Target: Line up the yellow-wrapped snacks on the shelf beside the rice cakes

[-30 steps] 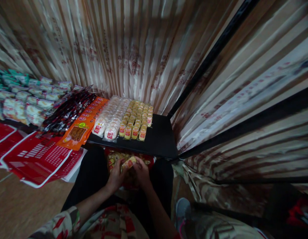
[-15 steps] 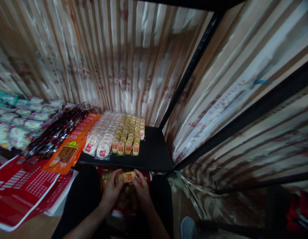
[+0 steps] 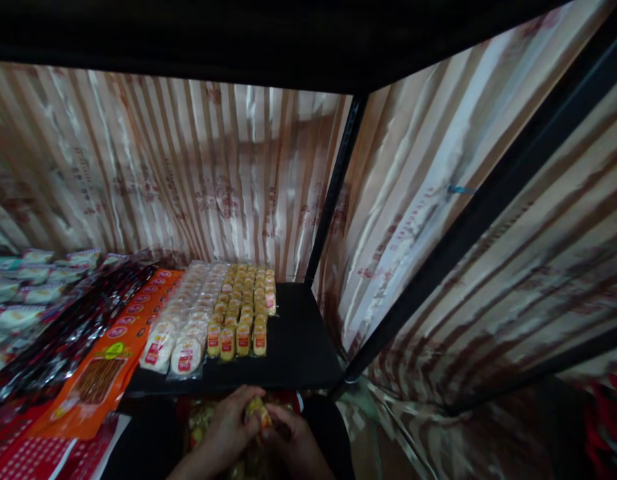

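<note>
Between my two hands is a small yellow wrapped snack cake (image 3: 257,408), low in the middle of the head view and just before the shelf's front edge. My left hand (image 3: 227,425) closes on its left side; the fingers of my right hand (image 3: 291,437) pinch its right side. Part of the wrapper is hidden by my fingers. Below them, between my knees, more yellow packs (image 3: 197,421) lie in a dim red container. Rows of like yellow snack cakes (image 3: 243,339) stand on the black shelf (image 3: 298,347), beside rows of white round wrapped cakes (image 3: 187,355).
Orange snack bags (image 3: 101,370) and dark shiny packets (image 3: 73,327) lie further left, with white packets (image 3: 43,292) beyond. A red basket (image 3: 18,440) stands at lower left. Black posts (image 3: 338,180) and an upper shelf (image 3: 188,40) frame the space before a striped curtain (image 3: 228,147).
My view has tilted up, so the upper shelf shows more and the shelf goods sit lower. My hands have drawn closer together, and the snack cake has turned from lying sideways to a steeper slant.
</note>
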Demonstrator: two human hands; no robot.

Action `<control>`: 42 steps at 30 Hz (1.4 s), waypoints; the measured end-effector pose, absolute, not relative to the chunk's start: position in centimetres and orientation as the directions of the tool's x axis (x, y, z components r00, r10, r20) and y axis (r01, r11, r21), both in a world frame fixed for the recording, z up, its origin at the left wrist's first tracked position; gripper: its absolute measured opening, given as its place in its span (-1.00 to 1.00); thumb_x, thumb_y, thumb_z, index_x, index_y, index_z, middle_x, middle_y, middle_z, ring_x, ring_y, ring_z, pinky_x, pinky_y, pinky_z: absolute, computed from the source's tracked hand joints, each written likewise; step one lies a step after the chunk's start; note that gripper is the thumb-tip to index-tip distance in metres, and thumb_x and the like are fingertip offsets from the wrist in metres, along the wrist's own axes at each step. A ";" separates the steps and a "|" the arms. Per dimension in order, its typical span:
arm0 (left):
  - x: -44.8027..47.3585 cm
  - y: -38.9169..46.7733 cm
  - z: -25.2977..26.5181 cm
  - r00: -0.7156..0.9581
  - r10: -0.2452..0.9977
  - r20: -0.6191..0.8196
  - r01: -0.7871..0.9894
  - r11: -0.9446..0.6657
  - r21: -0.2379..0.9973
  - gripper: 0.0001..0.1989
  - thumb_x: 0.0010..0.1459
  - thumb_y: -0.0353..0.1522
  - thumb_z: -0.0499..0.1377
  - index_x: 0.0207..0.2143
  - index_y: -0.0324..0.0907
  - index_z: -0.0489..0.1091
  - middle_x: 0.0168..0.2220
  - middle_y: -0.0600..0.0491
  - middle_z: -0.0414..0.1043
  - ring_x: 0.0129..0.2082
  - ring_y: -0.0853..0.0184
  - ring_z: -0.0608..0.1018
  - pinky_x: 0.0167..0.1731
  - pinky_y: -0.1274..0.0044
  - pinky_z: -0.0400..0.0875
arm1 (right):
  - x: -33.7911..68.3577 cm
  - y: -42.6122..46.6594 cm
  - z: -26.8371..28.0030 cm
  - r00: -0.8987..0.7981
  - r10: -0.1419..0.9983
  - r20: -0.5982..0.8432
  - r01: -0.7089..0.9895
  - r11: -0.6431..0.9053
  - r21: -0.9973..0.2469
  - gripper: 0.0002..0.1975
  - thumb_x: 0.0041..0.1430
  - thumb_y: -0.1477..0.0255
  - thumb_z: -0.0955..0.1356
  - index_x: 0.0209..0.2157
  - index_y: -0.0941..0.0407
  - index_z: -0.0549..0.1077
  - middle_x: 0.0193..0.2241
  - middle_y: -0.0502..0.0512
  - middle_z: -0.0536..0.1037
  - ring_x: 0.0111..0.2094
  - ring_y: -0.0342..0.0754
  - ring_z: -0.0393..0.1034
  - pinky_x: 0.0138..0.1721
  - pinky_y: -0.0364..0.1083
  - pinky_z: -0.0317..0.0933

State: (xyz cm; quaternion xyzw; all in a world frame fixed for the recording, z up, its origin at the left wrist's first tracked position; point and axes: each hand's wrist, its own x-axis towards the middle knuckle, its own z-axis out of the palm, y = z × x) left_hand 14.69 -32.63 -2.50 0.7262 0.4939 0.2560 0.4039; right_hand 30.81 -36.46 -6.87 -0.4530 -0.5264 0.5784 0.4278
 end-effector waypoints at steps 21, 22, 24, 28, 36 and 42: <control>24.1 -26.7 -3.7 0.193 0.971 -0.141 0.228 0.095 0.969 -0.49 0.18 -0.20 -0.12 0.11 -0.27 0.15 0.22 -0.09 0.05 0.24 0.27 0.08 0.23 0.38 -0.12 | 34.5 -21.9 -7.3 0.378 0.926 0.020 0.106 -0.022 -0.994 -0.74 -0.10 0.27 0.37 -0.34 0.11 0.46 -0.43 0.08 0.54 -0.39 -0.03 0.44 -0.28 -0.05 0.33; 24.5 -26.3 -4.1 0.184 0.973 -0.139 0.215 0.098 0.972 -0.48 0.18 -0.21 -0.12 0.13 -0.28 0.12 0.24 -0.10 0.01 0.24 0.27 0.07 0.23 0.37 -0.12 | 34.5 -21.3 -7.5 0.372 0.928 0.029 0.146 -0.027 -0.989 -0.75 -0.09 0.27 0.36 -0.34 0.10 0.46 -0.43 0.06 0.54 -0.40 -0.04 0.44 -0.29 -0.05 0.33; 25.1 -25.4 -4.9 0.159 0.979 -0.127 0.187 0.096 0.978 -0.45 0.19 -0.20 -0.13 0.17 -0.30 0.05 0.26 -0.11 -0.04 0.25 0.27 0.04 0.23 0.38 -0.13 | 34.5 -20.2 -7.7 0.367 0.929 0.051 0.225 -0.035 -0.974 -0.75 -0.08 0.29 0.35 -0.32 0.08 0.48 -0.41 0.05 0.53 -0.39 -0.05 0.43 -0.29 -0.06 0.32; 26.1 -23.7 -6.5 0.115 0.989 -0.093 0.155 0.075 0.985 -0.41 0.20 -0.20 -0.15 0.21 -0.33 -0.06 0.28 -0.12 -0.13 0.27 0.31 -0.05 0.23 0.43 -0.15 | 34.3 -18.7 -8.0 0.357 0.928 0.102 0.359 -0.036 -0.933 -0.71 -0.04 0.31 0.32 -0.25 0.10 0.48 -0.33 0.08 0.51 -0.35 -0.05 0.42 -0.26 -0.07 0.30; 26.5 -22.8 -6.7 0.081 0.989 -0.126 0.131 0.115 0.985 -0.43 0.23 -0.22 -0.21 0.23 -0.27 -0.15 0.30 -0.07 -0.21 0.28 0.36 -0.12 0.24 0.44 -0.21 | 33.7 -17.4 -7.7 0.353 0.927 0.131 0.466 -0.053 -0.883 -0.63 0.00 0.32 0.30 -0.12 0.09 0.45 -0.33 0.07 0.48 -0.31 -0.05 0.39 -0.23 -0.10 0.26; 26.3 -22.8 -6.3 0.063 0.991 -0.117 0.137 0.107 0.985 -0.45 0.22 -0.22 -0.21 0.22 -0.24 -0.11 0.28 -0.07 -0.10 0.28 0.37 -0.15 0.24 0.43 -0.21 | 33.2 -17.0 -8.1 0.356 0.927 0.121 0.480 -0.070 -0.874 -0.57 0.04 0.26 0.27 -0.04 0.09 0.42 -0.28 0.09 0.47 -0.30 -0.05 0.38 -0.22 -0.09 0.27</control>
